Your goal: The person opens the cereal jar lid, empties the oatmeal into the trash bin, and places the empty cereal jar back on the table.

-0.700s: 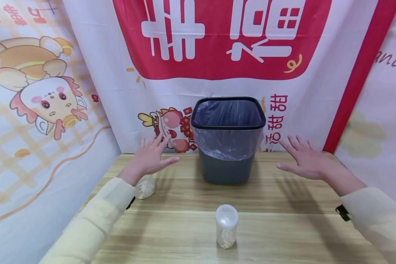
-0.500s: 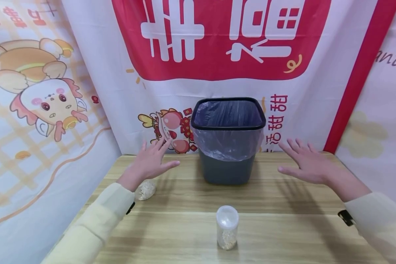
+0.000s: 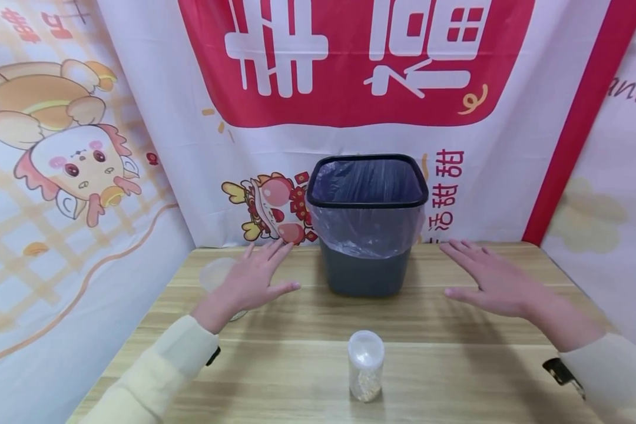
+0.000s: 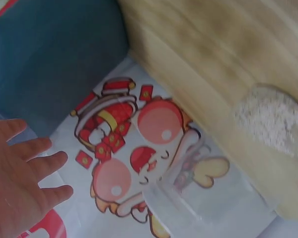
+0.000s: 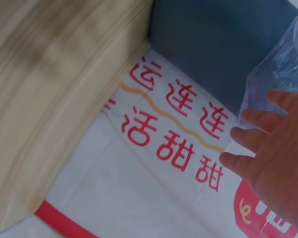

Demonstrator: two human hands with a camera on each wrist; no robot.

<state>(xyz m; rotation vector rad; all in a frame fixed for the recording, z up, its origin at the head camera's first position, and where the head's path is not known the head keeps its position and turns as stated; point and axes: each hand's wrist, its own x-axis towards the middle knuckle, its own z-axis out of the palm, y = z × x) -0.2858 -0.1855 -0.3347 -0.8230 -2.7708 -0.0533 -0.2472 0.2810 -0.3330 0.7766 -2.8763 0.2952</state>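
My left hand [image 3: 251, 284], fingers spread and straight, hovers over the left of the table and holds nothing. Partly hidden behind it stands a clear plastic cup [image 3: 215, 272]; the left wrist view shows white grains [image 4: 273, 121] at its bottom. On the right, my right hand [image 3: 490, 284] is likewise held out flat in the air, palm down, with nothing in it. Between the hands, farther back, is a dark grey bin [image 3: 364, 275] lined with a translucent bag [image 3: 368, 232]. Nearer to me stands a lidded clear jar [image 3: 366, 368], with pale grains in its lower part.
The wood-grain table [image 3: 275, 377] reaches back to a white and red printed cloth [image 3: 344, 112], close behind the bin. More printed cloth hangs along the left side [image 3: 74, 235] and the right side [image 3: 599, 176].
Both hands have come down a little, and the left has shifted slightly right, so the cup's upper part now shows beside its wrist. The bin and jar stay put.
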